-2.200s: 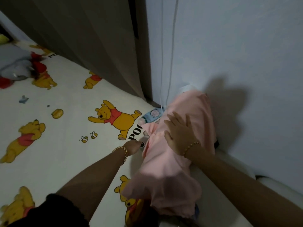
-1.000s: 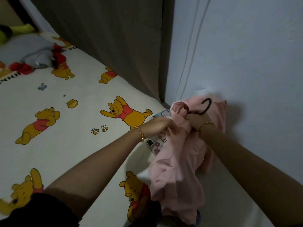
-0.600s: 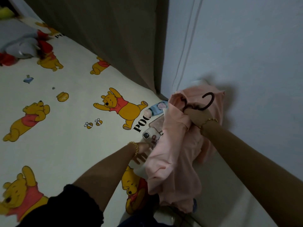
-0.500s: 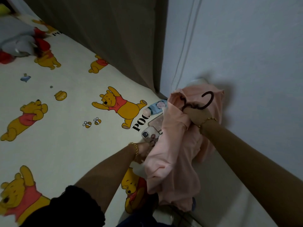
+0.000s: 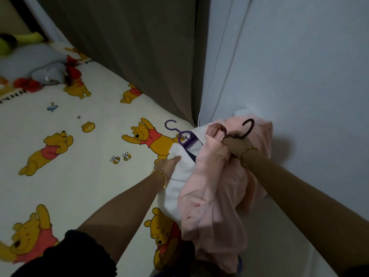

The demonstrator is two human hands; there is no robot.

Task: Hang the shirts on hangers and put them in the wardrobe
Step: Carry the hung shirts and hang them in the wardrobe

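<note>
Looking down through the head camera, I count two shirts and two hangers, all gathered right of centre in the frame, where the bed meets the wall (image 5: pixel 299 66).

My view of the right hand (image 5: pixel 237 145) is good. Its fingers are curled tight round the neck of the dark hanger (image 5: pixel 248 128), just under the hook, which stands clear above the knuckles. The pink shirt (image 5: pixel 211 196) hangs bunched from that hanger and trails down toward the lower edge of the frame.

The left hand (image 5: pixel 166 166) sits left of it, at the edge of the white shirt (image 5: pixel 177 188). Its fingers reach into the cloth and appear to pinch it, though the dim light smears them. The white shirt is on the purple hanger (image 5: pixel 185 136), whose hook points to the upper left, above the sheet. White and pink cloth touch, with the pink lying partly over the white.

Each wrist has one gold bracelet, two in all: the left one (image 5: pixel 159 175) and the right one (image 5: pixel 247 151). One black sleeve (image 5: pixel 65 256) shows at the lower left.

On the bedsheet (image 5: pixel 79 186) I count six yellow bear prints in plain view, two bees (image 5: pixel 120 157) side by side and one honey pot (image 5: pixel 87 126). One grey plush toy (image 5: pixel 46 72) lies at the upper left. One brown curtain (image 5: pixel 129 47) hangs along the top, ending at the wall corner.
</note>
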